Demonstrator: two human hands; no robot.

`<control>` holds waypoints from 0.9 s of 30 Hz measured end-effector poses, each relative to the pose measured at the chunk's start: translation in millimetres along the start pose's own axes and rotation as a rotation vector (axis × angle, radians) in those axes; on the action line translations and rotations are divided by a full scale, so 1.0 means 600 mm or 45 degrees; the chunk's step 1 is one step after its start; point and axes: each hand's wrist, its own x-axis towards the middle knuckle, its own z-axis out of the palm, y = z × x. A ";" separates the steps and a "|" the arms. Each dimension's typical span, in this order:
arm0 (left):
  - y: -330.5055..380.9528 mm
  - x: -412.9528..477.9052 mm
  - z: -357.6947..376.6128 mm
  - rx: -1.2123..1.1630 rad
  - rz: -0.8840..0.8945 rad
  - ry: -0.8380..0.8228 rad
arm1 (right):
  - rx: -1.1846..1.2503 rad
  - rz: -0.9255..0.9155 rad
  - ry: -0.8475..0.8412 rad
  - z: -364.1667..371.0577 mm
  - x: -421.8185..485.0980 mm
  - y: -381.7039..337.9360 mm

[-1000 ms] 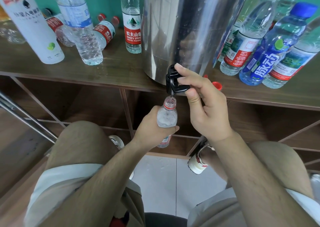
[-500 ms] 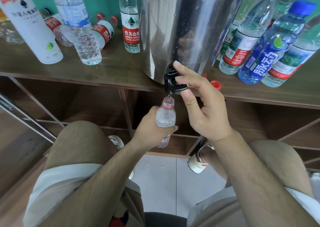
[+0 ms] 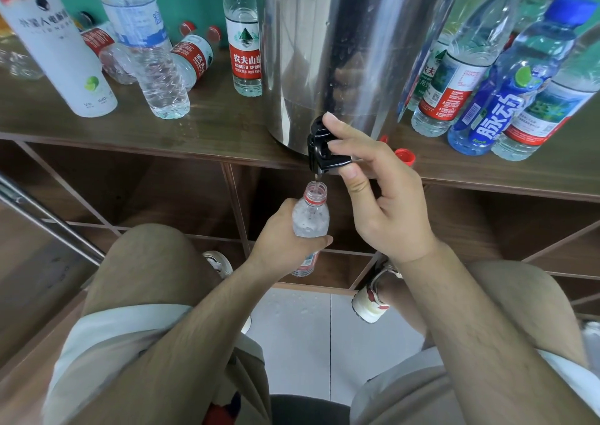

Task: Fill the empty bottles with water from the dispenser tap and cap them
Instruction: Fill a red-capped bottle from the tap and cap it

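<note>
Below the shelf (image 3: pixel 162 132) edge, the left hand (image 3: pixel 282 230) wraps round the small bottle (image 3: pixel 310 217), keeping its open mouth at six o'clock of the tap (image 3: pixel 321 148) so the thin stream drops straight in. The right hand (image 3: pixel 383 204) pinches the tap's lever, finger above and thumb beneath, to keep water running. A red cap (image 3: pixel 405 157) waits at three o'clock of the tap. Against half a second ago, neither hand has shifted.

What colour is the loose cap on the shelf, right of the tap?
Red. The loose cap lies on the shelf; the head view shows it.
</note>
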 end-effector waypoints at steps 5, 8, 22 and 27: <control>0.004 -0.002 0.001 0.019 0.001 -0.009 | -0.029 -0.004 0.006 0.001 -0.001 0.003; 0.004 0.000 0.002 0.037 -0.013 -0.017 | -0.033 -0.013 0.009 0.002 -0.001 0.003; 0.009 -0.003 0.001 0.079 -0.025 -0.019 | -0.065 -0.039 -0.004 0.001 0.001 0.000; 0.012 -0.005 0.000 0.092 -0.035 -0.026 | -0.052 -0.024 -0.004 0.001 0.001 0.001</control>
